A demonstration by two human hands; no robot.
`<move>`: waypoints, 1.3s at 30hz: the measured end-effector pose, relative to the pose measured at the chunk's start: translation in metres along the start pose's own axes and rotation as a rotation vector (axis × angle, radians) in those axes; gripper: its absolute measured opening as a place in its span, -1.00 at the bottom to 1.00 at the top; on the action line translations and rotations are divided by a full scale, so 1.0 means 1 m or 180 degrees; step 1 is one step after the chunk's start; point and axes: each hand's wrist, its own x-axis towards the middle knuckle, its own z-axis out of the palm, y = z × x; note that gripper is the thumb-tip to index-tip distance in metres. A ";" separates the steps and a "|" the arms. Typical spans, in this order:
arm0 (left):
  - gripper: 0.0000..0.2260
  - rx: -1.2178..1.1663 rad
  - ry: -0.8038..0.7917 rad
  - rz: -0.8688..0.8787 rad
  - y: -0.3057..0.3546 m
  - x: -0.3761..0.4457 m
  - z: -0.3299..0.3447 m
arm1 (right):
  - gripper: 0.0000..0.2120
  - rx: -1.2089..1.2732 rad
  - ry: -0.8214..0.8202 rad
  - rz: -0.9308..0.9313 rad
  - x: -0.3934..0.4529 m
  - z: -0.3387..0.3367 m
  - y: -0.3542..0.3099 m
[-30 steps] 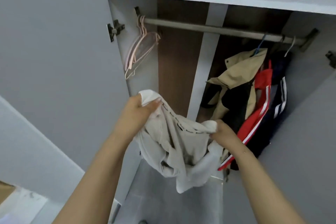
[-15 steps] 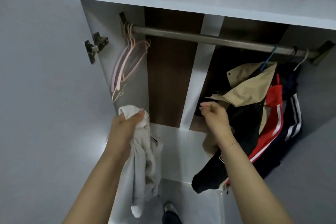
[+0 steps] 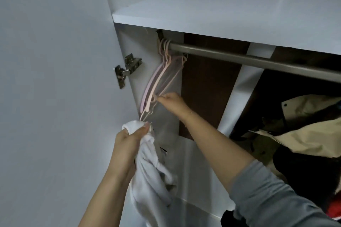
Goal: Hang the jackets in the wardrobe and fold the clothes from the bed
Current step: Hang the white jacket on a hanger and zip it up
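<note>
Several pink hangers [image 3: 162,79] bunched at the far left end of the wardrobe rail [image 3: 249,60], hooks packed tight against the bracket. Right hand [image 3: 170,100] is reaching across, fingertips pinched on the lower end of one hanger, low on its arm, well below the hook. Left hand [image 3: 129,142] is closed around a bunch of the white jacket [image 3: 153,177], which hangs limp below the fist, in front of the open wardrobe, just under the hanger tips. Hands apart, each busy with its own thing.

Step in hand, as I read it: free one hanger for the white jacket. Doing it well:
- Separate a single hanger first; the bunch looks likely to tangle and a pull from the bottom may drag neighbours along.
- Probably better to shift the grip up toward the hook, lift it over the rail, not yank sideways.
- Keep the jacket held by the collar or shoulder area if possible; cannot tell which part is in the fist now, the fabric is too crumpled.
- Bring the hanger down to the jacket, feed one shoulder, then the other.

Already on the rail at right: tan jacket [image 3: 306,125] with dark garments under it, a bit of red at the bottom edge. White shelf [image 3: 221,11] sits directly above the rail, so headroom for lifting the hook looks tight. Door hinge [image 3: 127,69] just left of the hangers, avoid snagging.
</note>
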 end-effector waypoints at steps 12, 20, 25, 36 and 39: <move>-0.75 0.0061 0.0148 -0.0245 0.003 0.007 0.005 | -0.77 0.1490 0.0071 -0.0134 0.036 0.015 -0.009; -0.79 0.0197 0.0146 -0.0290 0.006 0.010 0.007 | -0.73 0.1208 -0.0370 0.0273 0.047 0.000 -0.030; -0.80 0.0196 0.0065 -0.0275 0.010 0.008 0.000 | -0.80 0.1242 0.0382 0.0332 0.055 0.003 -0.019; -0.83 0.0260 -0.0339 -0.0172 0.010 0.000 0.000 | -0.85 0.1603 0.1114 -0.0596 -0.088 0.003 0.067; -0.87 0.0336 -0.0562 -0.0078 0.009 -0.012 0.007 | -0.91 0.1603 0.1362 -0.0325 -0.119 0.003 0.087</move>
